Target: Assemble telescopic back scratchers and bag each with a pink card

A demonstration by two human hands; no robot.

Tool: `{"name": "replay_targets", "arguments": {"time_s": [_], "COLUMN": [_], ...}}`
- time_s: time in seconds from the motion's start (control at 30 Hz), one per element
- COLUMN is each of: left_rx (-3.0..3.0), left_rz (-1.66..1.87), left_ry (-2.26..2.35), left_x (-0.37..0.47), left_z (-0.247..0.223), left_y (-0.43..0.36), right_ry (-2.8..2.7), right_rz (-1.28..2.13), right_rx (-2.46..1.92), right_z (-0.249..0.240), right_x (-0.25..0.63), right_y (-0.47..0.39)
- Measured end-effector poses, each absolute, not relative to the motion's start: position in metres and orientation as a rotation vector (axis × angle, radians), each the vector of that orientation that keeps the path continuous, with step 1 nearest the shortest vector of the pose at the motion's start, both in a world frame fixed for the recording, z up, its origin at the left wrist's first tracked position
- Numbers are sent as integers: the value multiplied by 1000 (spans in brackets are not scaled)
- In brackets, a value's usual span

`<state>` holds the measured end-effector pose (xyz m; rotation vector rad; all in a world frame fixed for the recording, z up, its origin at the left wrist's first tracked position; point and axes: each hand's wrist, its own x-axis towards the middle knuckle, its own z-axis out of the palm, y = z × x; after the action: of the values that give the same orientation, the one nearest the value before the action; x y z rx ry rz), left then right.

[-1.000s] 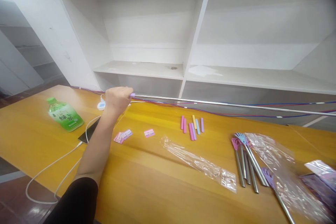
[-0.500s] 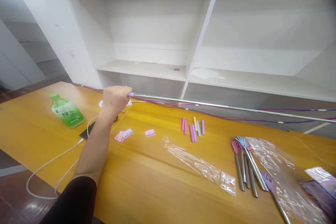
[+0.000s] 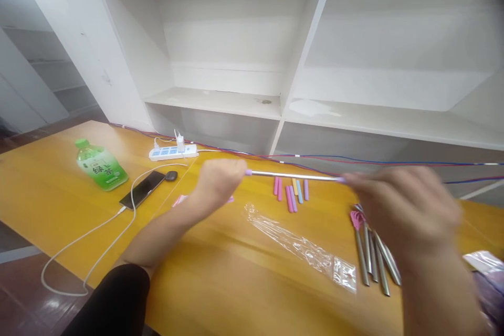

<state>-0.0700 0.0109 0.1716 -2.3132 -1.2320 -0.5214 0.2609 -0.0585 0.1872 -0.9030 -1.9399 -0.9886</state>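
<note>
A telescopic back scratcher, its silver rod level above the table, stretches between my two hands. My left hand is closed round its purple grip at the left end. My right hand, blurred by motion, closes on the purple right end and hides the head. Below my right hand lie several metal back scratchers with claw-shaped heads, partly covered by it. Loose pink, purple, yellow and blue grip sleeves rest on the table under the rod.
A clear plastic bag lies mid-table. To the left are a green tea bottle, a phone with a white cable, and a power strip. Red and blue wires run along the back below white shelves.
My right hand has come into view at the right end of the back scratcher. The rod has become much shorter. My left hand has moved right and slightly down.
</note>
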Motion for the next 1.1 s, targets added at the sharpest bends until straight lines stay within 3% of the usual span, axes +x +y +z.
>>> {"name": "replay_targets", "arguments": {"time_s": [0.17,0.37,0.8,1.1], "left_rx": [-2487,-2546,-2537,-2509], "left_rz": [-287,-163,-171,-363], "left_ry": [-1320,-1311,-1270,-1197], "left_x": [-42,-49,-50,-48], "left_z": [163,180,179,166], "left_y": [-5,-10,-9,-2], "right_ry": [-2013,-2072,-2096,-2066], "right_rz": [-1008,-923,-874,-878], "right_rx": [-833,-901,-918,-925], "right_z": [163,163,162,166], "right_x": [191,196,200,203], "right_y": [-54,-53,-51,-53]}}
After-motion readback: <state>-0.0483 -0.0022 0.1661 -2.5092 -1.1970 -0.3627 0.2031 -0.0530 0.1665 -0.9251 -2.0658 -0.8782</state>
